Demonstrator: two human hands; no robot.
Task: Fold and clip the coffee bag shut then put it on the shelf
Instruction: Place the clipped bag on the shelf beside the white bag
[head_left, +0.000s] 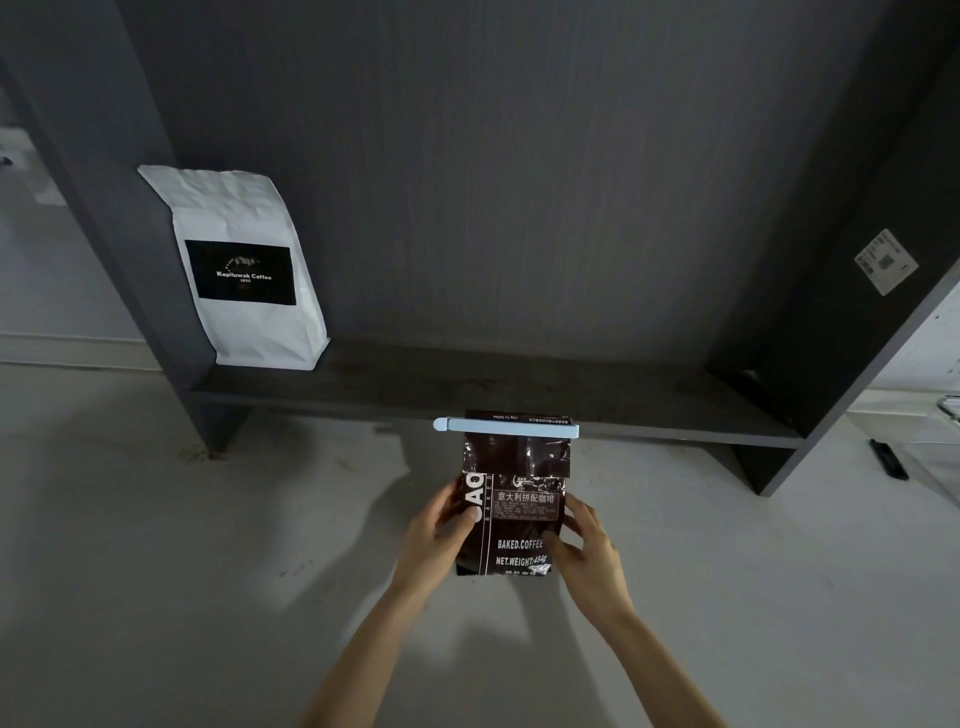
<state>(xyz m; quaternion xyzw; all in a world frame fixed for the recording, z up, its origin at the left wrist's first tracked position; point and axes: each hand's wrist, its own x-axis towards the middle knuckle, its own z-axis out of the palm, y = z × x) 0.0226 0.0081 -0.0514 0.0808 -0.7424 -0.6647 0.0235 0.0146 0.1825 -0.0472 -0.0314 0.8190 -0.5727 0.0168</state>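
A dark brown coffee bag with white lettering is held upright between my two hands, just in front of the low dark shelf. A pale blue clip runs across its folded top. My left hand grips the bag's left side with the thumb on the front. My right hand grips its right side. The bag's top edge reaches about the height of the shelf's front edge.
A white coffee bag with a black label stands at the shelf's left end against the side panel. The shelf unit's right panel carries a white sticker. A dark small object lies on the floor at right.
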